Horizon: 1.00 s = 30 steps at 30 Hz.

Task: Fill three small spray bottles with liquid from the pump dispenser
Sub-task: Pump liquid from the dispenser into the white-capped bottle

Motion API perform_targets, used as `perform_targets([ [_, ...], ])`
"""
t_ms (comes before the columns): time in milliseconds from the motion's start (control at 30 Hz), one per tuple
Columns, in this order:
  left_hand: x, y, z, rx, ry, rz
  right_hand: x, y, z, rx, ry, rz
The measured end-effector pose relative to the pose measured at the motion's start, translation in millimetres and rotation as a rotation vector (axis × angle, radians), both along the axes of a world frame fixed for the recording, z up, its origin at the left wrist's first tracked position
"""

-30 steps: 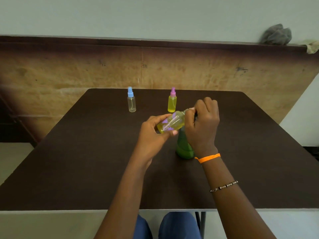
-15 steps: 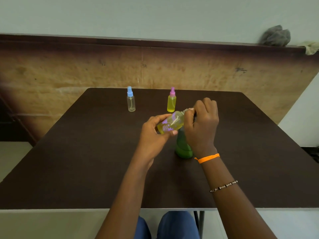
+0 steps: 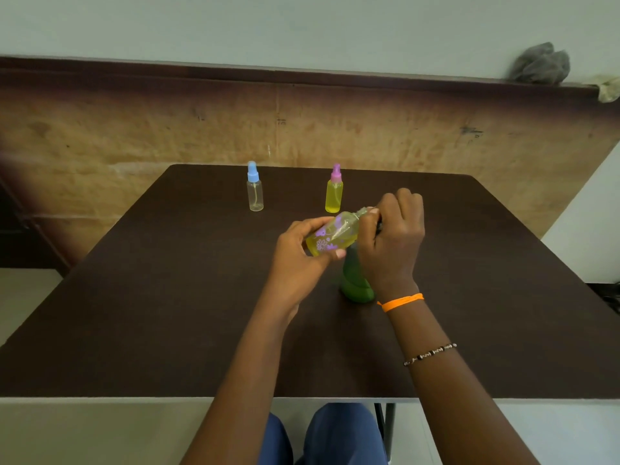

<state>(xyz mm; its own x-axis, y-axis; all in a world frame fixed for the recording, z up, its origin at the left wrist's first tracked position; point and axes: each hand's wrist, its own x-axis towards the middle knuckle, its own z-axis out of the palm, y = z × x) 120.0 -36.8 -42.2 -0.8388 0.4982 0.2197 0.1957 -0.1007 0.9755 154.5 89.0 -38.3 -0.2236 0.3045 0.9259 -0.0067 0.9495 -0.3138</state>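
My left hand (image 3: 297, 260) grips a small clear bottle with purple flowers (image 3: 330, 237), tilted on its side and holding yellow liquid. My right hand (image 3: 391, 245) is curled round its neck end, hiding the cap. Directly below the hands stands the green pump dispenser (image 3: 355, 283); its top is hidden behind my right hand. At the far side of the table a clear spray bottle with a blue cap (image 3: 255, 189) stands upright and looks empty. To its right a pink-capped spray bottle (image 3: 334, 193) stands upright, full of yellow liquid.
Everything sits on a dark brown table (image 3: 167, 313), whose near edge runs just above my knees. A wooden panel wall (image 3: 134, 129) rises behind it, with a grey cloth bundle (image 3: 540, 63) on its ledge at top right.
Both hands and the flowered bottle have stayed in almost the same place; my right hand's fingers have shifted slightly at the bottle's neck.
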Motion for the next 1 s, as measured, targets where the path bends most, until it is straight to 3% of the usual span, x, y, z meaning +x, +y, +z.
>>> perform_targets([
  [333,2,0,2,-0.025,-0.026,0.01,-4,6,11,0.053,-0.067,0.002],
  [600,2,2,-1,-0.033,-0.03,0.018,-2,8,-7,0.083,-0.009,0.008],
  [867,2,1,3,-0.022,-0.017,0.021,-2,0,11,-0.016,-0.055,-0.027],
  [1000,2,3,-3,-0.03,-0.016,0.033,-4,-1,-4,0.048,-0.015,-0.07],
])
